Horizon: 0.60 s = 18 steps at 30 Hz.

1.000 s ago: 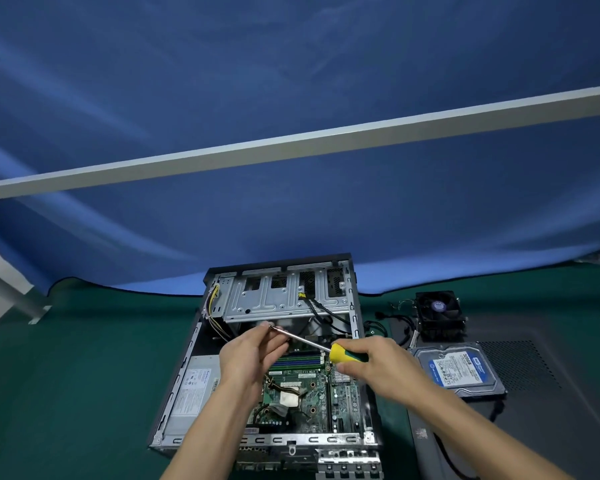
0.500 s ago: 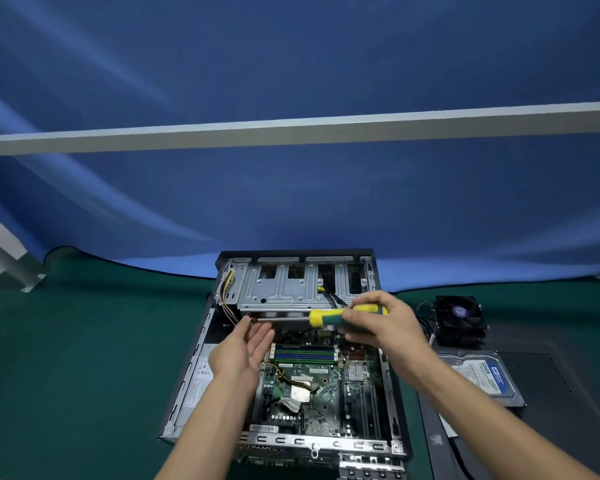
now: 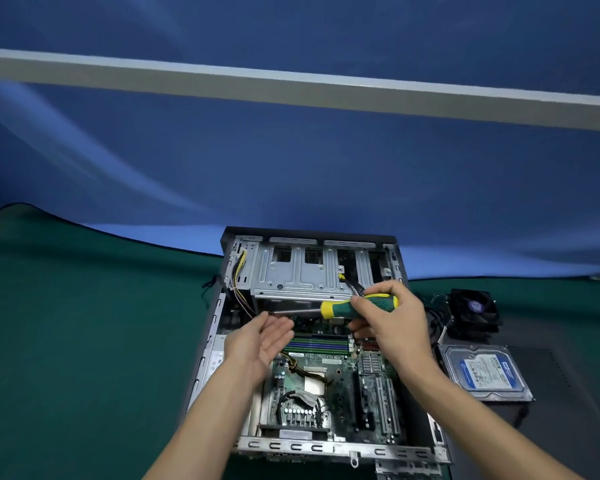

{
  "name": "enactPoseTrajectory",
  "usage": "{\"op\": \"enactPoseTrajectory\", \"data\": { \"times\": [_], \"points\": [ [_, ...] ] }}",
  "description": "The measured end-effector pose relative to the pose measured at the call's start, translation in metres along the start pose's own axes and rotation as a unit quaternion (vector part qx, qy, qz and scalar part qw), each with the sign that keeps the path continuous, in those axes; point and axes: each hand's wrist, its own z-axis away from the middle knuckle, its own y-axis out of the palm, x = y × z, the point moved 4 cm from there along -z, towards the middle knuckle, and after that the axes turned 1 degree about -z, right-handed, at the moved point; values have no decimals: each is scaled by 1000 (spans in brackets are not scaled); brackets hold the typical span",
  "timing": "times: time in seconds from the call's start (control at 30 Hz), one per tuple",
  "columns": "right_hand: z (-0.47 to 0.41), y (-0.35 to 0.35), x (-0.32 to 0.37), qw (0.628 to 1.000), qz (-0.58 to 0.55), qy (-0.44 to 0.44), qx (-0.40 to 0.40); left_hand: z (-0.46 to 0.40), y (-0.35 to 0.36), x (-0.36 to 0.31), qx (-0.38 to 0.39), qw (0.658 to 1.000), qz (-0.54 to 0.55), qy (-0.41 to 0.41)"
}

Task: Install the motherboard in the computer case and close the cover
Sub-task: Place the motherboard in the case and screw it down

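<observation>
Screwdriver point(image 3: 355, 306) is lying sideways in the air, and the right hand point(image 3: 388, 327) is wrapping tight around its green and yellow handle. I think it is being held flat so the long metal tip can point to the far left part of the case point(image 3: 207, 327). The left hand point(image 3: 260, 339) is waiting just under the shaft with its fingers spread apart and holding nothing (maybe to steady the tip). The board point(image 3: 333, 379) is already sitting down inside the open case. The metal cage point(image 3: 298, 275) is hanging over the far end, so room there is tight. The case walls are fencing both sides. The drive point(image 3: 482, 372) and fan point(image 3: 473, 311) are lying off to the right, out of the way.
</observation>
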Motion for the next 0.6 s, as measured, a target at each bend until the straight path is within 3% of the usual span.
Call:
{"op": "enactPoseTrajectory", "data": {
  "times": [0.13,0.23,0.27,0.3,0.37,0.4,0.43,0.6],
  "points": [
    [-4,3,-2,1000,6,-17,-16,-6,-8,-10,29,993,-117,15],
    [-6,-4,-6,999,22,-27,-28,-12,-20,-24,-20,954,-261,149],
    [-7,-7,-10,999,32,-26,-33,-12,-22,-31,-47,912,-342,220],
    [-8,-9,-13,998,43,-25,-36,-11,-21,-38,-64,837,-456,295],
    [-10,-12,-21,997,69,-23,-35,-13,-16,-39,-47,650,-656,381],
    [-11,-12,-25,996,81,-21,-33,-18,-15,-36,-21,593,-708,383],
    [-12,-13,-28,995,93,-18,-31,-24,-15,-31,7,570,-737,363],
    [-21,-10,-42,992,125,0,-26,-43,-13,-26,86,525,-811,244]
  ]
}}
